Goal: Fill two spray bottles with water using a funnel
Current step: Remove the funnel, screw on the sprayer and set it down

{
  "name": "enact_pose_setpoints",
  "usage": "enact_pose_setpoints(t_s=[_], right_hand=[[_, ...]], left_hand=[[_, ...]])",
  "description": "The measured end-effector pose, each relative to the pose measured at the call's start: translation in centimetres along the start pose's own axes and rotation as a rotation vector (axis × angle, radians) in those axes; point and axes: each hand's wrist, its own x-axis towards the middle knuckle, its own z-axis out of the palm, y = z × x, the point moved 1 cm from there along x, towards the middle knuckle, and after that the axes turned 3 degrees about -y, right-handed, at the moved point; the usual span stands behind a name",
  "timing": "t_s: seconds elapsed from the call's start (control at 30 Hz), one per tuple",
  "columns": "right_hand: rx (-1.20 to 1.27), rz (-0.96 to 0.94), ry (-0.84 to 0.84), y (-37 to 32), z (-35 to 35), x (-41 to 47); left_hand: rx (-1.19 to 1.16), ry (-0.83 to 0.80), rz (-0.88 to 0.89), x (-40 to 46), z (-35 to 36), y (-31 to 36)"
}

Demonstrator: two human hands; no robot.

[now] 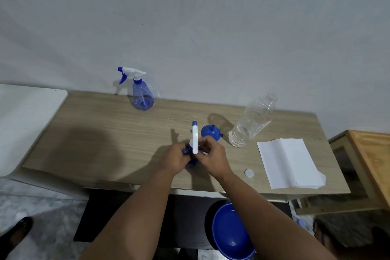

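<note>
Two hands meet over the near middle of the desk (105,133): the left hand (176,157) and the right hand (212,155) both have their grip closed on a blue spray bottle (191,161), mostly hidden beneath them. Its white trigger head (195,140) rises between the fingers, long axis running toward 12 o'clock, blue nozzle tip at the far end. Just beyond the right hand, at about 1 o'clock, a blue funnel (211,133) rests on the desk with its spout up. At 2 o'clock a clear water bottle (251,122) stands uncapped, partly filled. Its white cap (249,172) lies at 3 o'clock beside a folded white paper towel (289,162). Farthest, at 11 o'clock by the wall, a second spray bottle (142,95) stands upright, nozzle toward 9 o'clock. Under the desk edge sits a blue basin (230,232).
</note>
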Motion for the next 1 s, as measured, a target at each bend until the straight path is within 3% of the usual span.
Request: enact_pose_setpoints(t_s=[0.23, 0.4, 0.6, 0.73, 0.9, 1.0], right_hand=[[0.006, 0.006, 0.015, -0.3, 0.4, 0.0], [-0.104, 0.119, 0.084, -1.7, 1.3, 0.8], [-0.019, 0.010, -0.050, -1.0, 0.3, 0.9], [-0.051, 0.057, -0.022, -1.1, 0.2, 1.3], [-0.057, 0.008, -0.140, -0.8, -0.8, 1.8], [-0.045, 0.029, -0.088, -0.8, -0.2, 1.3]], left_hand=[[0.007, 0.001, -0.020, -0.1, -0.1, 0.3], [0.005, 0.024, -0.029, -0.1, 0.0, -0.1], [0.044, 0.028, 0.007, -0.7, -0.3, 0.6], [0.058, 0.034, -0.027, -0.5, -0.5, 0.5], [0.043, 0.008, -0.027, -0.3, -0.6, 0.5], [0.026, 0.035, -0.030, 0.2, -0.2, -0.3]])
